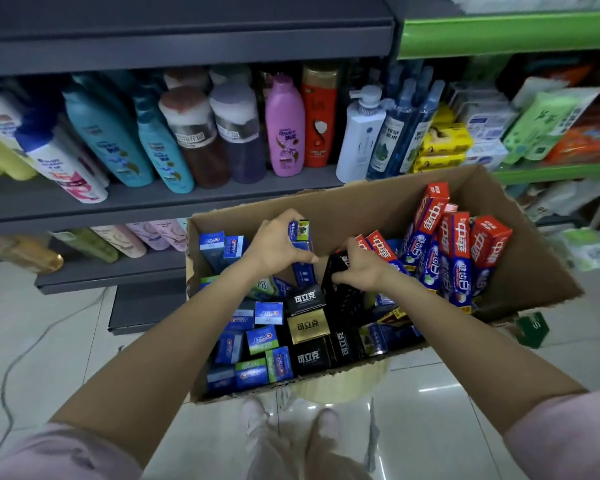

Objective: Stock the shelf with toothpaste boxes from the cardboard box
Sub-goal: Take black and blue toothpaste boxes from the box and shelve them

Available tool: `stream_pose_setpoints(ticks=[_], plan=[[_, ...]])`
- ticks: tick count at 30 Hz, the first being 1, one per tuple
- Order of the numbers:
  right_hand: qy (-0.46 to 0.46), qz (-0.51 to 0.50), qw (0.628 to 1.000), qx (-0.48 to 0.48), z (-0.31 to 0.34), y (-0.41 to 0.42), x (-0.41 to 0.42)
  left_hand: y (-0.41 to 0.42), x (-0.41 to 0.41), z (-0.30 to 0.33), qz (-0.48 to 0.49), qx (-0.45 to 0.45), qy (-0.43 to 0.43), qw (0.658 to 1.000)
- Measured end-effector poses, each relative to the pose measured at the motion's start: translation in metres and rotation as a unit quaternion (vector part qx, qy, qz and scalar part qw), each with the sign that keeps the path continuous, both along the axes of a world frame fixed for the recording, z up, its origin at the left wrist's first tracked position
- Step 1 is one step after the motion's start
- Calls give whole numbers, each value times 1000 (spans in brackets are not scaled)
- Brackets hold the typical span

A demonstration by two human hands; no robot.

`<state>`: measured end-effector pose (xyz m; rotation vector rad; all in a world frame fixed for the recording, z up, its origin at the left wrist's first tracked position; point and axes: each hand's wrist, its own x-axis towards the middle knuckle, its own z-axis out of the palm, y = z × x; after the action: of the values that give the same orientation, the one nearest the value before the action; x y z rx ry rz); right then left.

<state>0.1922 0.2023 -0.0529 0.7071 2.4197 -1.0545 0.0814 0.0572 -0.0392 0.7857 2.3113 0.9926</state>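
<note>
Reaching into the cardboard box [520,258] with both hands at once looks like the risky part to me. The toothpaste cartons inside stand packed on end, and pulling one out of a tight row could drag its neighbours up or tip them over.

Toward the box's left wall stand the blue Crest cartons [267,312], upright and untouched. Just right of them, near the box's middle, the left hand [274,249] has its fingers and thumb curled round the top of a blue-and-green toothpaste carton [300,233], which stands taller than the rest. The forearm runs straight out from a pink sleeve [66,452], wrist level. If that carton comes up at a slant, it may catch the black one beside it.

The right hand [355,268], close beside the left and nearly touching it, grips a black toothpaste carton [338,271] by its upper end, fingers wrapped round it, arm angled in from the right. Black and gold cartons [308,325] sit below, toward the box's near edge.

Against the box's right wall the red-and-blue cartons [461,251] lean loosely; a knock from the right elbow could topple them.

The box rests on a pale round stool [340,384], overhanging it, so a hard tug might rock it. The shelf [222,194] beyond the box's far wall holds shampoo bottles [284,129].
</note>
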Motion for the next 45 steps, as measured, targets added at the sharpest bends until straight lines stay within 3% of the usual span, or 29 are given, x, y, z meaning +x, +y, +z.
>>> stream_pose_setpoints(ticks=[5, 10, 13, 16, 24, 30, 38, 41, 45], plan=[[165, -113, 980, 7, 37, 13, -5, 2, -9, 25, 81, 105, -80, 988], [353, -171, 916, -90, 100, 11, -9, 9, -5, 74, 174, 209, -55, 961], [411, -164, 889, -121, 136, 2, -23, 8, -7, 112, 158, 250, -57, 953], [433, -147, 881, -118, 165, -17, -47, -6, -13, 143, 107, 245, -25, 963], [467, -82, 876, -84, 218, -86, -105, -82, -48, 197, 129, 288, -15, 949], [354, 6, 910, -217, 221, -168, -171, -168, -105, 214, 239, 401, -93, 880], [428, 53, 902, -37, 245, -291, -266, -293, -222, 227, 353, 343, 25, 870], [450, 85, 886, 68, 269, -322, -303, -334, -256, 238, 394, 368, 32, 842], [439, 129, 878, 140, 289, -358, -357, -372, -296, 249, 434, 398, 33, 807]])
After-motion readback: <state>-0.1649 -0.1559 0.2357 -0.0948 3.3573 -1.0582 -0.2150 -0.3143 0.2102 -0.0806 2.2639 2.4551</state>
